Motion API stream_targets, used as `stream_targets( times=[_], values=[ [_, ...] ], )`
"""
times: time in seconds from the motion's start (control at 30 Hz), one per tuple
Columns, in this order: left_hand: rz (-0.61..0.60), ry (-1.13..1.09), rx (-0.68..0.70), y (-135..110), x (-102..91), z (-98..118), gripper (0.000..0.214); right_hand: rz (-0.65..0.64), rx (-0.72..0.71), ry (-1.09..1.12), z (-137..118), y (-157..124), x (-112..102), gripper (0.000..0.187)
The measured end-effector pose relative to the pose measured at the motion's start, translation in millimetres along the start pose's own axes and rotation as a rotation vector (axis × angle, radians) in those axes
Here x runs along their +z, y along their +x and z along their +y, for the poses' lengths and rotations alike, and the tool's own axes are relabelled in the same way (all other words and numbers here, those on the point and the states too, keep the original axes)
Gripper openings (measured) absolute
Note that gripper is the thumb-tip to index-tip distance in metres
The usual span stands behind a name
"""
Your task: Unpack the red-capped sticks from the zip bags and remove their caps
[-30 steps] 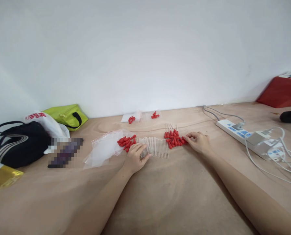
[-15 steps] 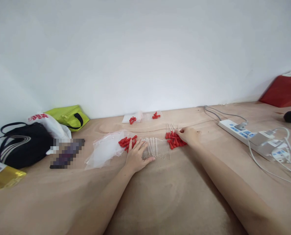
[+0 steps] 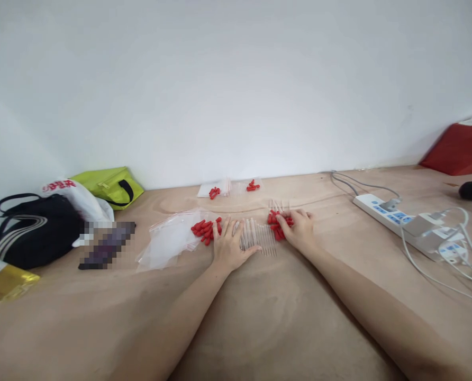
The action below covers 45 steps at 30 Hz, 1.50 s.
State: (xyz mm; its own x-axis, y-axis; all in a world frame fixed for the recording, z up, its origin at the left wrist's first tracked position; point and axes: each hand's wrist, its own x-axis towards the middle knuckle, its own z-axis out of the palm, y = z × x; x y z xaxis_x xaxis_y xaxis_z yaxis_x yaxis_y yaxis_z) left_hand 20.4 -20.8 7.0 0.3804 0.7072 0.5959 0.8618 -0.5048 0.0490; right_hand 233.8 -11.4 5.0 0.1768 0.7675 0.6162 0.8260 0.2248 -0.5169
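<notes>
My left hand point(image 3: 230, 246) lies palm down, fingers spread, over the left end of a row of thin clear tubes point(image 3: 255, 236) that look like glass dropper tubes. Its outer edge borders a pile of red rubber bulbs point(image 3: 204, 228). At the row's right end, my right hand point(image 3: 301, 230) rests against a second cluster of red bulbs point(image 3: 274, 218). Its thumb and index finger are apart, with the thumb touching the bulbs; part of the cluster is hidden behind the hand. More clear tubes point(image 3: 278, 203) show just behind that cluster.
Clear zip bags point(image 3: 168, 241) lie left of the bulbs. Near the wall are two small groups of red bulbs point(image 3: 214, 192) on bags. A power strip point(image 3: 382, 212) with chargers and cables occupies the right; a black bag point(image 3: 41, 227) and a yellow-green bag point(image 3: 112, 185) stand left.
My left hand has slid right along the tubes, uncovering more of the left bulb pile. My right hand has shifted slightly, its thumb now reaching left over the right cluster.
</notes>
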Motion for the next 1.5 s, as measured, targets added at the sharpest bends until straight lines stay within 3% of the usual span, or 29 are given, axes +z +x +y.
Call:
stream_targets(
  times=[0.1,0.2,0.43,0.6,0.7,1.07,1.5],
  values=[
    [0.103,0.010,0.050,-7,-5.8,-3,0.067,-0.052,-0.218,0.080,-6,-23,-2,0.019],
    [0.188,0.012,0.130,-15,-13.1,-11,0.049,-0.123,-0.339,0.122,-10,-36,-6,0.017],
    [0.310,-0.031,0.100,-26,-23.4,-25,0.046,-0.121,-0.336,0.111,-15,-37,-8,0.014],
    [0.220,-0.017,0.294,-23,-25.0,-18,0.020,-0.149,-0.422,0.132,-23,-38,-6,0.014],
    [0.188,-0.048,0.328,-22,-24.4,-14,0.013,-0.166,-0.493,0.153,-29,-41,-5,0.013],
    [0.157,-0.109,0.351,-18,-20.1,-3,0.015,-0.162,-0.594,0.056,-33,-41,2,0.016],
    [0.143,-0.154,0.382,-22,-24.0,-2,0.020,-0.196,-0.688,0.066,-35,-42,-4,0.021]
  ],
)
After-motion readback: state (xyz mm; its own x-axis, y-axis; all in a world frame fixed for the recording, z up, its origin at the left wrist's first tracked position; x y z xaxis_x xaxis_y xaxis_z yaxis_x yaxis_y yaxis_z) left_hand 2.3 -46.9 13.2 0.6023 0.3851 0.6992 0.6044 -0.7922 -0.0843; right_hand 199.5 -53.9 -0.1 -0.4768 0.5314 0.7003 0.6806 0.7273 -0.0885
